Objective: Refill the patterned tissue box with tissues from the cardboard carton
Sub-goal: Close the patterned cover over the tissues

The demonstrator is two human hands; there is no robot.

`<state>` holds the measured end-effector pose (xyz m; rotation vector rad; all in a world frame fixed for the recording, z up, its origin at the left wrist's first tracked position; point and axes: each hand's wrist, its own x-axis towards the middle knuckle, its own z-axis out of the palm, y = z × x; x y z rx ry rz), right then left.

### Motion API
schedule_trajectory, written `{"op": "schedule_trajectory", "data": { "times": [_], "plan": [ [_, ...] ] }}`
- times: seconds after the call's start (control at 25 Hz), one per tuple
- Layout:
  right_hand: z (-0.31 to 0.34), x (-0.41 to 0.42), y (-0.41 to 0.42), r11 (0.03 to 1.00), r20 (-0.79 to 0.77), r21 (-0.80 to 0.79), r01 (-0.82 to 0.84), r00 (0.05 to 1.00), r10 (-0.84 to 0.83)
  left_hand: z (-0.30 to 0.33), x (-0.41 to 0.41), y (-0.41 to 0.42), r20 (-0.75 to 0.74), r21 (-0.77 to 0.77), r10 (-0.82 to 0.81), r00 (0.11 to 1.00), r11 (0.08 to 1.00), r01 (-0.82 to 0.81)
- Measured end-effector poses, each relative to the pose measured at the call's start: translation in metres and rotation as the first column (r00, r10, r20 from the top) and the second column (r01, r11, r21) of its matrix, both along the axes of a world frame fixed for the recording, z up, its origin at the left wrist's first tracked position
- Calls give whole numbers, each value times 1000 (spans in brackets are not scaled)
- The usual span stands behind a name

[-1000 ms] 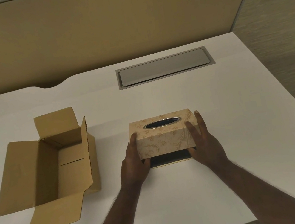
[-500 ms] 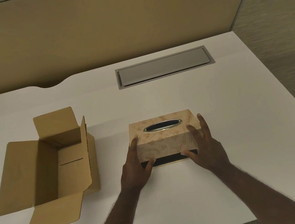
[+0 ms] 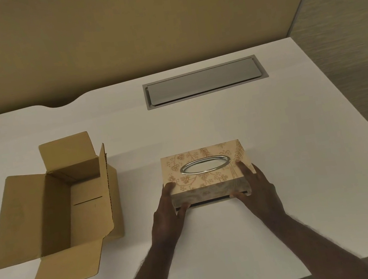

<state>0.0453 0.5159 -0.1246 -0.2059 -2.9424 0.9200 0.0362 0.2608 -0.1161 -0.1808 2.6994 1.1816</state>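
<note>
Left hand, right hand fingers clasping patterned tissue box ends; carton open beside.

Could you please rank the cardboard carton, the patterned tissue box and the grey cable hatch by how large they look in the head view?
1. Cardboard carton, flaps spread open: clearly largest.
2 and 3. Patterned tissue box and grey cable hatch: unsure, since the hatch is longer but narrower and farther from the camera.
</note>
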Motion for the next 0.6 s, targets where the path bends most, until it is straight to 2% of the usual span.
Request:
{"op": "schedule_trajectory", "data": {
  "times": [0.28, 0.6],
  "plan": [
    [-6, 7, -1, 998, -7, -53, 21, 1000, -21, -7, 5, 1, -16, -11, 20, 1000, 1000, -20],
    [-11, 11, -3, 1000, -56, -12, 17, 998, -17, -14, 9, 2, -36, -49, 14, 999, 999, -16]
  ]
}}
